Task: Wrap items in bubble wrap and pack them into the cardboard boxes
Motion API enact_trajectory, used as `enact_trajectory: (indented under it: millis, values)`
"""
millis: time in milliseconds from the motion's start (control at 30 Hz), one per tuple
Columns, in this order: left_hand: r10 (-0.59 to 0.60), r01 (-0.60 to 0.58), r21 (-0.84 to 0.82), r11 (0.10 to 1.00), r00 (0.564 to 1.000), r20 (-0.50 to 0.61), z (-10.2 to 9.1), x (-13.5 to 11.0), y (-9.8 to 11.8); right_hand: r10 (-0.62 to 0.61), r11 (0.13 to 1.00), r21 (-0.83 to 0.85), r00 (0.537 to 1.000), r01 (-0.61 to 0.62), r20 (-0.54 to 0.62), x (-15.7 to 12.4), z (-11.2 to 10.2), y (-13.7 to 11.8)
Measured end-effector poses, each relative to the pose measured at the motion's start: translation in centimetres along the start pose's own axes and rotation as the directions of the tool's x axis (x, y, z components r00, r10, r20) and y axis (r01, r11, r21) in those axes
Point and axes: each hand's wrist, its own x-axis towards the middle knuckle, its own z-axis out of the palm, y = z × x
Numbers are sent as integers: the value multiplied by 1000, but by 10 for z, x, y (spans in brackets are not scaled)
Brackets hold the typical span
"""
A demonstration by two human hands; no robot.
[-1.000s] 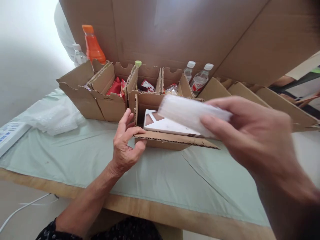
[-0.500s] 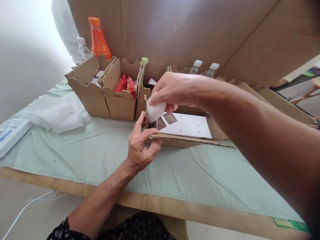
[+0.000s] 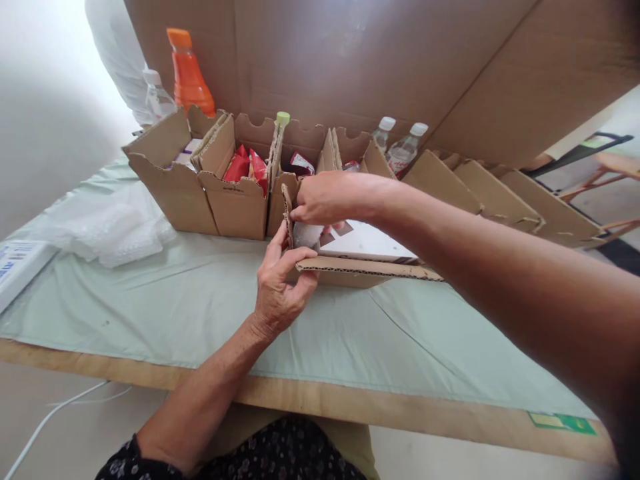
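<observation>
An open cardboard box (image 3: 345,277) lies in front of me on the green cloth. My left hand (image 3: 281,285) grips its near left corner, thumb over the front wall and fingers on the left end flap. Inside it is a white box (image 3: 375,239) printed with dark brown squares. A wad of bubble wrap (image 3: 306,237) sits at the box's left end, between the flap and the white box. My right hand (image 3: 324,197) reaches down from above onto this wad, fingers bent around its top and partly hidden. My right forearm covers the box's right part.
Behind stands a row of cardboard bins (image 3: 235,205) with red packets (image 3: 245,165). An orange bottle (image 3: 190,77) and clear bottles (image 3: 404,150) stand behind them. Loose bubble wrap (image 3: 113,227) and a white carton (image 3: 23,273) lie left. The wooden table edge (image 3: 310,403) runs in front.
My right hand has moved down and slightly left, pressing the bubble wrap deeper into the box's left end. The left hand keeps its hold on the corner. The view has shifted slightly.
</observation>
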Motion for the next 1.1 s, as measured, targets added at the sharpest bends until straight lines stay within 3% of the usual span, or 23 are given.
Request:
enact_trajectory:
  millis: [100, 167, 333, 467, 567, 633, 667, 700, 767, 800, 833, 867, 933, 1000, 1067, 1100]
  values:
    - [18, -18, 43, 999, 1000, 3, 1, -1, -3, 57, 991, -128, 989, -39, 136, -19, -18, -11]
    - [40, -39, 64, 997, 999, -3, 2, -2, -5, 67, 983, -179, 984, -37, 167, -28, -21, -16]
    - [42, -43, 43, 998, 999, 7, 0, -3, -10, 62, 981, -191, 990, -37, 127, -36, 5, -16]
    - [19, -19, -8, 1000, 1000, -3, 3, -8, -14, 29, 999, -40, 999, -30, -14, -52, 10, -7]
    - [-42, 36, -97, 995, 997, -60, 9, -16, -15, 53, 987, 158, 958, -8, -281, -95, 4, 8]
    - [-65, 51, -149, 988, 994, -89, 14, -20, -16, 137, 967, 256, 851, -2, -507, -137, 9, 22]
    - [-76, 59, -162, 985, 992, -100, 16, -21, -16, 213, 952, 305, 762, -22, -612, -159, 16, 31]
    - [-93, 73, -169, 983, 990, -110, 18, -22, -16, 312, 929, 366, 642, -52, -701, -180, 26, 42]
    - [-146, 126, -173, 977, 983, -111, 20, -24, -19, 505, 846, 528, 422, -73, -752, -213, 52, 65]
    - [-182, 164, -171, 972, 978, -97, 21, -25, -22, 567, 807, 586, 375, -74, -733, -223, 67, 76]
    - [-220, 206, -162, 965, 973, -74, 22, -25, -25, 610, 769, 634, 385, -80, -692, -228, 81, 86]
    - [-256, 248, -144, 958, 966, -42, 23, -25, -27, 633, 740, 666, 430, -92, -644, -229, 94, 94]
    - [-314, 314, -90, 945, 949, 13, 25, -22, -32, 631, 691, 714, 578, -114, -518, -219, 113, 103]
    - [-349, 350, -49, 935, 937, 30, 25, -20, -29, 589, 645, 759, 691, -89, -419, -204, 122, 101]
    - [-376, 377, -32, 926, 926, 23, 23, -25, -18, 552, 611, 790, 740, -45, -385, -199, 124, 91]
    - [-390, 391, -25, 920, 920, 28, 21, -31, -9, 547, 606, 795, 740, -29, -390, -204, 124, 85]
